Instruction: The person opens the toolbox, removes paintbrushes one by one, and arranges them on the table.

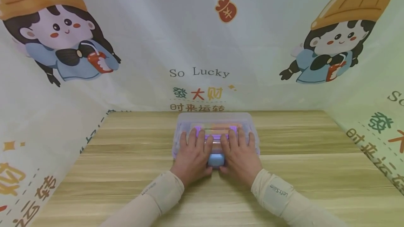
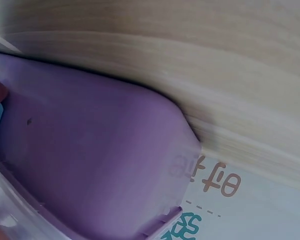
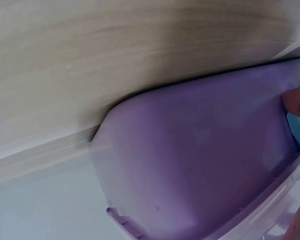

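While both hands lie on it, the rectangular purple plastic box [image 2: 90, 135] with a translucent, clear-looking lid [image 1: 217, 116] sits on the light wood-grain counter [image 1: 126, 185], straight ahead of the person. Its long axis runs left to right, across the line of the forearms. A rounded light-blue latch [image 1: 216, 160] is at the middle of the near long side, facing the person.

Left hand [image 1: 192, 155]: fingers extended and somewhat spread over the left half of the lid, not curled round anything; thumb at the left edge of the latch. Right hand [image 1: 238, 155]: mirrored on the right half, fingers likewise extended and apart, thumb at the latch's right edge.

Key relation: the latch lies between the two thumbs, inward of each hand, with neither hand clearly nearer. Whether it is fully fastened cannot be told from these views. Orange and other coloured contents [image 1: 221, 127] show blurred through the lid; kind not identifiable. Behind the counter hangs a pale printed cloth [image 1: 202, 38]
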Demonstrator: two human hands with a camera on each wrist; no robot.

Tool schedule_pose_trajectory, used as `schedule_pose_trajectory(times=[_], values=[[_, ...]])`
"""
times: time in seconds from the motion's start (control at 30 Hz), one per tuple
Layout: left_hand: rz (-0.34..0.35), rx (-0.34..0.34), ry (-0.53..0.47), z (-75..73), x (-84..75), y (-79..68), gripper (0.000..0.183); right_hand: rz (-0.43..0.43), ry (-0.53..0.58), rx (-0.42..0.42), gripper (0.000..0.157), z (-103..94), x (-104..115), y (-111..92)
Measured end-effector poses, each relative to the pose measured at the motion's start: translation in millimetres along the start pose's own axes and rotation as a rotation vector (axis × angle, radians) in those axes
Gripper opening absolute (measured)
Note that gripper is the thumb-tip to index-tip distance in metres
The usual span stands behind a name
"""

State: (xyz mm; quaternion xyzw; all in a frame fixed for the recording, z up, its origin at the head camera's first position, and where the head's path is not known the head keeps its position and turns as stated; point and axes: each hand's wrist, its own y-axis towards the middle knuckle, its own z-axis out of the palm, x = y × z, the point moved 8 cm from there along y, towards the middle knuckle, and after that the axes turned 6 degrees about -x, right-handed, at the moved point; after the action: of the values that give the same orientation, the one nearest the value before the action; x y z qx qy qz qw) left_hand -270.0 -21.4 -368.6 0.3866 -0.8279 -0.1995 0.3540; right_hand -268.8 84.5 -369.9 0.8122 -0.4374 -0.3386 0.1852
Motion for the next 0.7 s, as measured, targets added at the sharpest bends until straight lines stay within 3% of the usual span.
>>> schedule_pose_trajectory(times=[0.7], values=[[0.001,-0.022,-0.018,0.1,1.4,-0.2,0.093,-0.002,0.016,0.018,0.100,0.3,-1.1,-0.2]])
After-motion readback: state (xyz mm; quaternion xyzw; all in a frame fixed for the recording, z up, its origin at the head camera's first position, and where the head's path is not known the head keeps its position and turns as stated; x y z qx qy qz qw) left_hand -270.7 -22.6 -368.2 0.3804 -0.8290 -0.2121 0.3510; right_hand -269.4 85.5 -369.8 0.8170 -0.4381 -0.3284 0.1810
